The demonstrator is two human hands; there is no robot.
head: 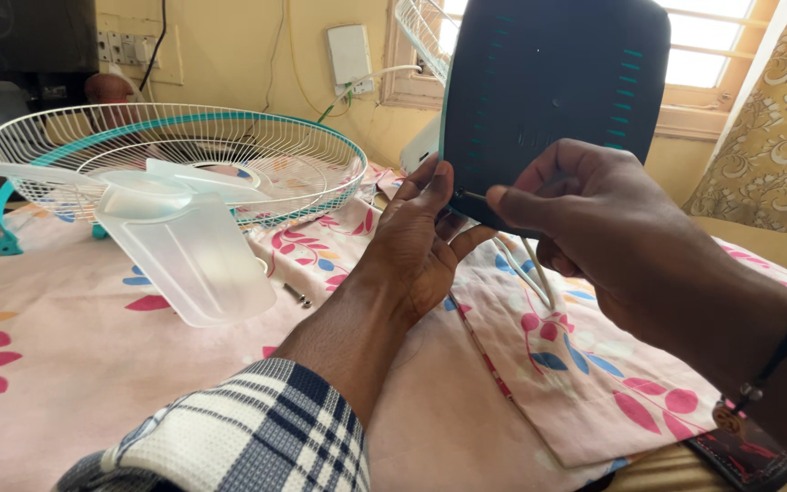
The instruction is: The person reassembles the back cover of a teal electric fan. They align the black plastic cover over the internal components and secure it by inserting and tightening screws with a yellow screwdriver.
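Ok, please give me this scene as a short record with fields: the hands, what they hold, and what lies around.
left hand: fingertips on the lower edge of the dark fan housing
right hand: grips the same lower edge
housing: held upright above the floral cloth
white wires: hang beneath the housing
fan blade: translucent, lies on the cloth
fan grille: white with teal rim, behind the blade
screw: beside the blade

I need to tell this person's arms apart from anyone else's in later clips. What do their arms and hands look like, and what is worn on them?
Both hands are bare, without gloves or rings in view. The left hand comes out of a plaid sleeve in white, navy and grey, pushed up the forearm. The right hand has a dark cord bracelet with a small round charm at the wrist.
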